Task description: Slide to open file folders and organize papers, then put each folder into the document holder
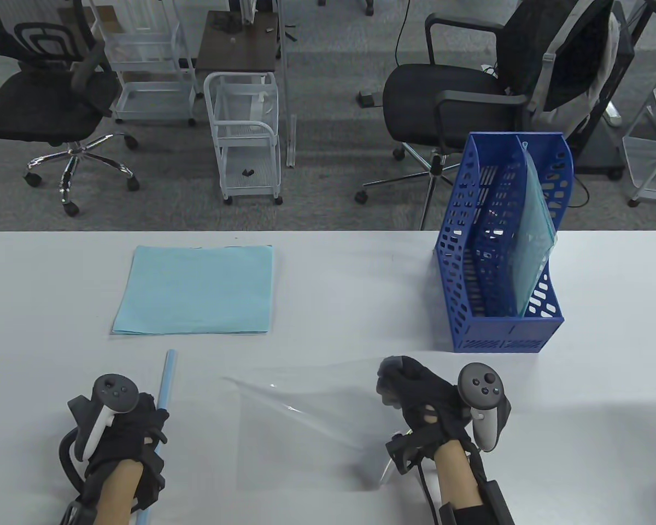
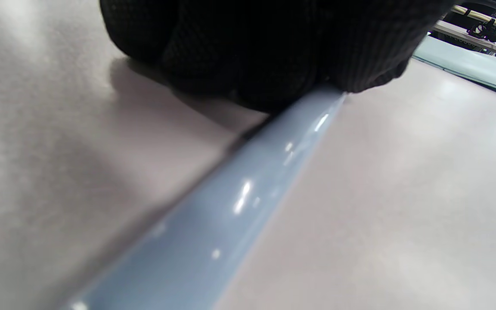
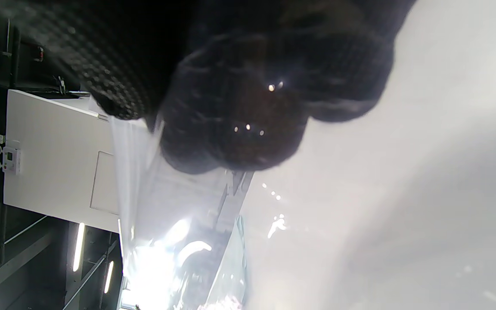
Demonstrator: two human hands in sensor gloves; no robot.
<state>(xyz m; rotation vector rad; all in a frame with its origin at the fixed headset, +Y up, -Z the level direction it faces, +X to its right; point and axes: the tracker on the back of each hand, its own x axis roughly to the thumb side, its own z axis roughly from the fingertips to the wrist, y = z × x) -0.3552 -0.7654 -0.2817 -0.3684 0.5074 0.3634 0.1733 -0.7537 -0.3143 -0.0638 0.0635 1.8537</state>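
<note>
My left hand [image 1: 142, 426] grips a pale blue slide bar [image 1: 167, 380] near the table's front left; the bar [image 2: 213, 224] runs out from under the curled gloved fingers [image 2: 274, 51] and lies along the tabletop. My right hand [image 1: 410, 388] pinches the upper right edge of a clear plastic folder cover [image 1: 311, 415], lifted off the table in front of me. The cover [image 3: 170, 215] shows as a shiny sheet under the gloved fingers [image 3: 239, 120]. A stack of light blue papers [image 1: 197, 290] lies flat at the left. A blue document holder [image 1: 503, 240] stands at the right with one clear folder [image 1: 536, 235] in its right slot.
The white table [image 1: 333, 284] ends at its far edge, beyond which stand black office chairs [image 1: 470, 93] and white wire carts [image 1: 246, 131]. The holder's left slot [image 1: 486, 257] has nothing in it.
</note>
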